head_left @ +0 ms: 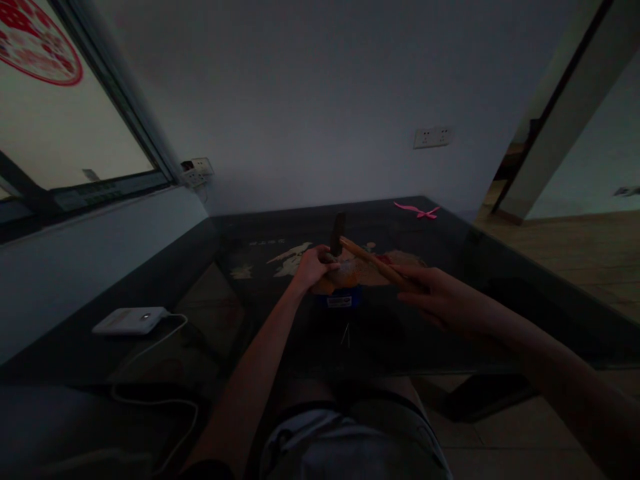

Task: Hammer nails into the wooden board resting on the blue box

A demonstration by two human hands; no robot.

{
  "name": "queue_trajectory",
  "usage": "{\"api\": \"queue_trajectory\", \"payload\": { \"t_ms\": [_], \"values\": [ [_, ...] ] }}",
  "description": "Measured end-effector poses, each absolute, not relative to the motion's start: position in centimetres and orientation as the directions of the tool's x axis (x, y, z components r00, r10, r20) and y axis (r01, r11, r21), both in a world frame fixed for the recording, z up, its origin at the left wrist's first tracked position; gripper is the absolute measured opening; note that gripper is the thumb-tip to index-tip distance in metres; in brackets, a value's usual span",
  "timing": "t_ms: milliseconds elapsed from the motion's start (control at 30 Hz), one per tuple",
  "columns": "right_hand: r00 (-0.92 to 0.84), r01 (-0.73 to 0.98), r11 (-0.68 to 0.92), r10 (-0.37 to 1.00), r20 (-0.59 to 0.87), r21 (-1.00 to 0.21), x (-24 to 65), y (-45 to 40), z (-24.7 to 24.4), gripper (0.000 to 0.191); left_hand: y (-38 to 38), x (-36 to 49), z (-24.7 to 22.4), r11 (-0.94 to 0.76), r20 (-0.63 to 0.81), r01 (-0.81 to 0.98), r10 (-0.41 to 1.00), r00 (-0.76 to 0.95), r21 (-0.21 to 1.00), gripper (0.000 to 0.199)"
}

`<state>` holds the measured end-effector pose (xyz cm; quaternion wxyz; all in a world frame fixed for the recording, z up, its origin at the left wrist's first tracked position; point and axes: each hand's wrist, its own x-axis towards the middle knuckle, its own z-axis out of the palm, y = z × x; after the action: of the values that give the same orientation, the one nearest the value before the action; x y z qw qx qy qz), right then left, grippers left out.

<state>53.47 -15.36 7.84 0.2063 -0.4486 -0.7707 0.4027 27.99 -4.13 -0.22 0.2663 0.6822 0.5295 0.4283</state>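
The right hand (430, 297) has its fingers closed round the long wooden handle of a hammer (373, 261), whose dark metal head stands up just above a rounded orange-brown block (345, 277) sitting on a small blue base (340, 299) near the front of the dark glass counter (450, 230). The left hand (313, 265) rests on the block's near-left side, fingers curled over the top (whether they pinch a nail there is too dim to tell). To strike well, I would judge, the left fingers should stay low and clear of the head's path, the block be held firm against sliding, and the blows start short and square. Two thin nails (345, 335) lie on the glass just before the base.
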Motion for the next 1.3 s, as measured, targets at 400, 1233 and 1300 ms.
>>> {"api": "queue_trajectory", "payload": {
  "t_ms": [400,1233,1300],
  "values": [
    [-0.522,0.536,0.302,0.852,-0.029,-0.788,53.27,-15.06,7.73,0.046,-4.23,28.03,-0.14,-0.284,0.289,0.506,0.955,0.070,0.815,0.031],
    [-0.506,0.503,0.272,0.862,-0.024,-0.820,53.28,-15.45,7.60,0.052,-4.13,27.95,-0.17,-0.293,0.298,0.513,0.952,0.075,0.807,0.031],
    [-0.499,0.501,0.272,0.866,-0.017,-0.821,53.34,-15.57,7.73,0.055,-4.12,27.99,-0.19,-0.291,0.301,0.522,0.951,0.068,0.802,0.032]
  ]
}}
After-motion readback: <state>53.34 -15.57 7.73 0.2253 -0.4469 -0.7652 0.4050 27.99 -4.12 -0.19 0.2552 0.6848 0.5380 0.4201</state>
